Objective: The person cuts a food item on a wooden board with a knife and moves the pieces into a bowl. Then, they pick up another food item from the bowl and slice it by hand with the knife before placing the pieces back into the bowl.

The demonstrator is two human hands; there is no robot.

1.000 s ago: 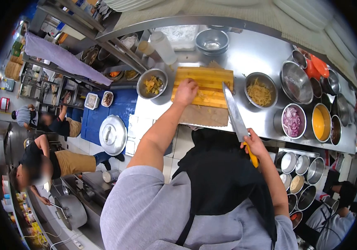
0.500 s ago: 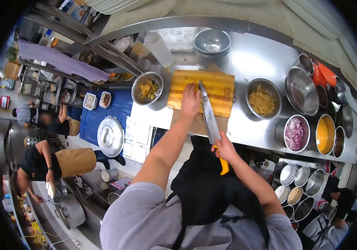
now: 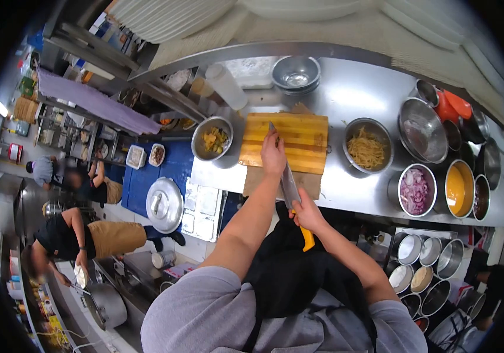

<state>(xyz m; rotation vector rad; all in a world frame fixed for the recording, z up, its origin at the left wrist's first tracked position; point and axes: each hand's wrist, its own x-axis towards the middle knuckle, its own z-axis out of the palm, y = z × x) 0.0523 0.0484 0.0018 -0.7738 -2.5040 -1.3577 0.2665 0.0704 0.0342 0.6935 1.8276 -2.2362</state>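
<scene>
My right hand [image 3: 307, 213] grips a large kitchen knife [image 3: 289, 187] near the front of its yellow handle. The blade slants up and away over the wooden cutting board [image 3: 310, 138]. My left hand [image 3: 273, 154] lies across the blade's far part, fingers drawn together over it, with the tip showing beyond them. Under the board is a brown cloth [image 3: 310, 183]. Left of it stands a metal bowl of chopped yellowish vegetables [image 3: 213, 140]; on the right is a metal bowl of pale yellow strips [image 3: 366, 148].
Sliced red onions [image 3: 414, 189] and an orange-yellow liquid [image 3: 459, 188] fill metal pots at right. Stacked bowls [image 3: 296, 74] and a squeeze bottle [image 3: 226, 87] stand behind the board. A shelf edge [image 3: 346, 52] runs overhead. One co-worker [image 3: 81, 241] handles a large pot at left.
My left hand has moved from the board beside the knife onto its blade. The knife has been drawn slightly toward me and to the left. The head view has shifted a little.
</scene>
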